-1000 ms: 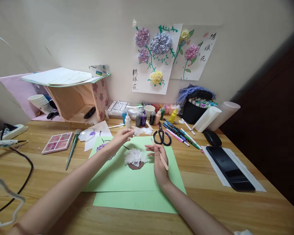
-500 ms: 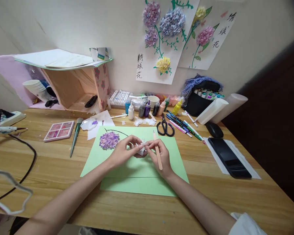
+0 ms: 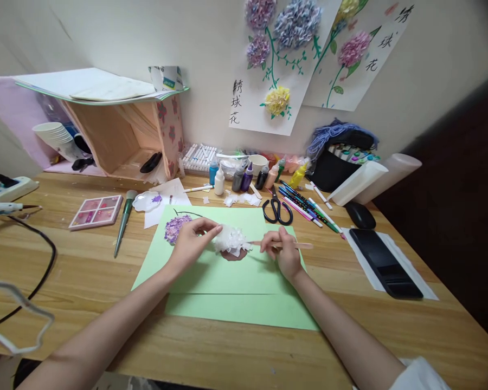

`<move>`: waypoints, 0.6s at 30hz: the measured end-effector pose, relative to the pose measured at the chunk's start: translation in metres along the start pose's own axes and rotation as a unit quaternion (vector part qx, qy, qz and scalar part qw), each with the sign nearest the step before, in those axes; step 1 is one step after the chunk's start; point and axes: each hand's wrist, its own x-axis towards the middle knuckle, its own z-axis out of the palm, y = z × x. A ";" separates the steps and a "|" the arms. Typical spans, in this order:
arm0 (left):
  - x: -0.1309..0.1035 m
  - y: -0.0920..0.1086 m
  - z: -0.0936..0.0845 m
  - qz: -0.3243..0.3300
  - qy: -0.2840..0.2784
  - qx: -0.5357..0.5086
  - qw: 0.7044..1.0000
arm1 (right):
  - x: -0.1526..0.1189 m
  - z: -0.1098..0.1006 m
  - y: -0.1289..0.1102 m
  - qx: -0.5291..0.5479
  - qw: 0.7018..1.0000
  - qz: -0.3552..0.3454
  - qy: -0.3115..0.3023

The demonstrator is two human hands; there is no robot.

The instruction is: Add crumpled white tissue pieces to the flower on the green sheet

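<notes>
My left hand (image 3: 192,238) is on the left side of the green paper (image 3: 195,281), thumb and forefinger pinched at the edge of a thin white paper piece (image 3: 224,234). Beside it, a cluster of crumpled white paper bits (image 3: 236,239) covers the upper part of a brown round patch (image 3: 233,255). My right hand (image 3: 283,252) grips a slim, peach-coloured handled tool (image 3: 301,245), held nearly level, its thin tip touching or very near the right side of the cluster. A purple paper flower (image 3: 174,228) on the green paper is partly hidden behind my left hand.
Black scissors (image 3: 276,211), several pencils (image 3: 305,203) and paint bottles (image 3: 247,177) stand or lie behind the paper. To the left are a makeup palette (image 3: 95,211), a green brush (image 3: 125,222) and a glue gun (image 3: 8,207). A phone (image 3: 384,262) lies to the right.
My hands have moved apart, uncovering the white cluster. The tool in my right hand has swung from upright to nearly level, its tip now at the cluster. The view has shifted slightly.
</notes>
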 end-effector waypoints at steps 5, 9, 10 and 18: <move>-0.001 -0.003 -0.001 0.012 0.046 0.011 0.999 | 0.000 0.004 0.006 0.003 0.996 0.066 -0.056; -0.003 0.001 0.001 0.015 0.049 0.019 0.999 | -0.001 0.007 0.006 -0.008 0.993 0.070 -0.094; -0.004 0.002 0.002 0.016 0.048 0.022 0.998 | -0.002 0.007 0.005 -0.009 0.992 0.070 -0.100; -0.006 0.003 0.003 0.014 0.053 0.030 0.998 | -0.006 0.007 0.006 -0.028 0.997 0.027 -0.073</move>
